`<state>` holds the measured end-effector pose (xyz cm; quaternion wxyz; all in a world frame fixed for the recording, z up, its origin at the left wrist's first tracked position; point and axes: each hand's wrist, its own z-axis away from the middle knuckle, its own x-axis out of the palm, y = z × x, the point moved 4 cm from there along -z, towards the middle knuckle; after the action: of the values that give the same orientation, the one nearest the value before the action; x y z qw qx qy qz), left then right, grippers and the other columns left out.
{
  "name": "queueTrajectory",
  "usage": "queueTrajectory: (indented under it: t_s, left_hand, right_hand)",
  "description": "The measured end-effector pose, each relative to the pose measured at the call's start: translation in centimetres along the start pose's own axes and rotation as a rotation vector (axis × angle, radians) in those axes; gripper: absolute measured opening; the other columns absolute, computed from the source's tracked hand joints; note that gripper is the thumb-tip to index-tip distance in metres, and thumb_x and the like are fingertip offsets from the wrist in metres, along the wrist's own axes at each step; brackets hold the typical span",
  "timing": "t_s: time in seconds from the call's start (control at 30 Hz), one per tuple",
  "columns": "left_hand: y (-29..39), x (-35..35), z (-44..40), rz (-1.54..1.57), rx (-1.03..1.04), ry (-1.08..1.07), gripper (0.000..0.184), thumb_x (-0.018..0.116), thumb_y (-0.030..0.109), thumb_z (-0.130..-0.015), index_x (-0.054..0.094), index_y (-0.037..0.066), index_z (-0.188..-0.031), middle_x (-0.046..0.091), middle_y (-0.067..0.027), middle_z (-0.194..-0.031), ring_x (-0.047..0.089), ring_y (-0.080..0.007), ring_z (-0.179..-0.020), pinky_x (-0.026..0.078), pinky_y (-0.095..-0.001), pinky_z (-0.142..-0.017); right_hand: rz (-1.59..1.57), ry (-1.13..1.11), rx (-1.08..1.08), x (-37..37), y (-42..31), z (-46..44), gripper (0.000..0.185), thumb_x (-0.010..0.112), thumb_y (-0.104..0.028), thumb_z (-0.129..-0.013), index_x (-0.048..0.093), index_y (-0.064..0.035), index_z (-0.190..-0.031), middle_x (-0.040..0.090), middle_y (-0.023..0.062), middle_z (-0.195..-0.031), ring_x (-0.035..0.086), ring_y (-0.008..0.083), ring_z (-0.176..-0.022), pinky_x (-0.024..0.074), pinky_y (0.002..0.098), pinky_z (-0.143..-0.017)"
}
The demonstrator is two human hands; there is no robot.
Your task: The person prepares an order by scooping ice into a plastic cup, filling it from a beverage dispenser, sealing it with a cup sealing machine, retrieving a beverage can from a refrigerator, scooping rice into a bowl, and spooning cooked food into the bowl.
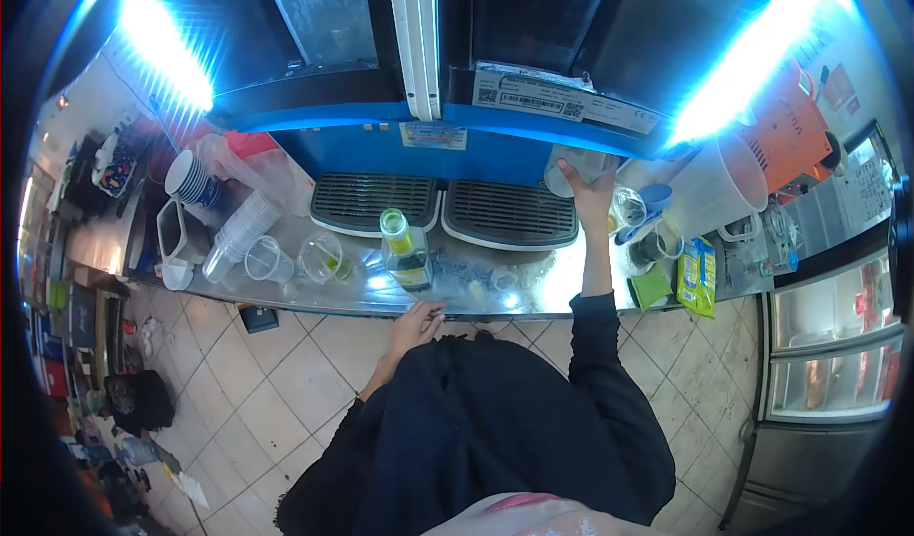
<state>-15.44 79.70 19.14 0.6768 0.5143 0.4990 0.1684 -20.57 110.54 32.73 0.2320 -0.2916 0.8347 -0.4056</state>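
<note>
My right hand point(592, 193) reaches to the back of the metal counter. It grips a clear plastic container point(560, 176) beside the right black drip tray point(509, 214). At the front edge of the counter is my left hand point(415, 328), its fingers curled together. Whatever those fingers hold, if anything, is too small to make out. Just beyond them stands an open clear glass bottle point(409, 265) with a green-tinted neck and a label. A clear plastic cup point(324, 256) with something green by its base stands to the left of the bottle.
A blue drinks machine point(367, 160) backs the counter. On the left are another clear cup point(268, 260), stacked clear cups point(243, 231) and paper cups point(190, 179). To the right stand a large clear jug point(714, 188), a green sponge point(651, 288) and a yellow-green packet point(698, 277).
</note>
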Motion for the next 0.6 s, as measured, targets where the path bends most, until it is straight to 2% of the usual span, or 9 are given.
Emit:
queueTrajectory:
  t_s: [0.13,0.2,0.27,0.37,0.43,0.6]
  left_hand:
    - [-0.3,0.4,0.1,0.003,0.032,0.015,0.02,0.052,0.011,-0.076,0.054,0.005,-0.095,0.054,-0.0092,-0.084,0.057,-0.019,-0.077,0.045,-0.027,-0.067]
    - [-0.5,0.5,0.2,-0.007,0.015,0.005,0.02,0.052,0.011,-0.076,0.053,0.005,-0.096,0.054,-0.0094,-0.084,0.057,-0.0192,-0.078,0.044,-0.0272,-0.068]
    - [-0.5,0.6,0.5,-0.023,-0.035,-0.016,0.02,0.052,0.011,-0.076,0.053,0.005,-0.095,0.054,-0.0093,-0.084,0.056,-0.0192,-0.078,0.044,-0.0276,-0.068]
    - [-0.3,0.6,0.6,-0.006,-0.011,0.003,0.02,0.052,0.011,-0.076,0.054,0.006,-0.096,0.054,-0.0092,-0.085,0.056,-0.0196,-0.078,0.044,-0.0279,-0.068]
    - [-0.1,0.6,0.8,-0.002,-0.019,0.012,0.02,0.052,0.011,-0.076,0.054,0.006,-0.096,0.054,-0.0091,-0.085,0.056,-0.0197,-0.078,0.044,-0.028,-0.068]
    - [-0.6,0.7,1.0,0.025,-0.011,0.008,0.021,0.052,0.011,-0.076,0.053,0.006,-0.096,0.054,-0.0089,-0.086,0.056,-0.0197,-0.078,0.044,-0.0277,-0.069]
  right_hand:
    - [0.0,0.009,-0.025,0.0,0.6,-0.2,0.076,0.072,-0.024,-0.059,0.028,0.0051,-0.113,0.046,0.02,-0.105,0.045,0.0266,-0.097,0.0345,0.0329,-0.083]
    - [-0.051,-0.009,0.046,0.0,-0.4,-0.1,0.076,0.072,-0.024,-0.059,0.028,0.0052,-0.113,0.047,0.0191,-0.103,0.046,0.0261,-0.096,0.0352,0.0323,-0.082]
    - [0.008,-0.01,0.029,-0.2,-0.2,-0.1,0.073,0.072,-0.023,-0.059,0.03,0.0049,-0.112,0.049,0.0179,-0.1,0.047,0.0251,-0.094,0.0361,0.0316,-0.081]
    - [-0.074,0.003,-0.013,-0.2,0.2,-0.2,0.07,0.071,-0.021,-0.06,0.03,0.0045,-0.112,0.05,0.0165,-0.1,0.048,0.0243,-0.093,0.0362,0.0314,-0.081]
    - [-0.137,-0.05,0.053,0.0,-0.7,-0.2,0.07,0.071,-0.019,-0.061,0.029,0.0038,-0.113,0.048,0.016,-0.102,0.047,0.0239,-0.094,0.0361,0.0316,-0.081]
    - [-0.12,-0.047,-0.007,-0.2,0.3,-0.5,0.07,0.07,-0.018,-0.062,0.029,0.0037,-0.113,0.046,0.0162,-0.105,0.044,0.0233,-0.098,0.0332,0.0314,-0.084]
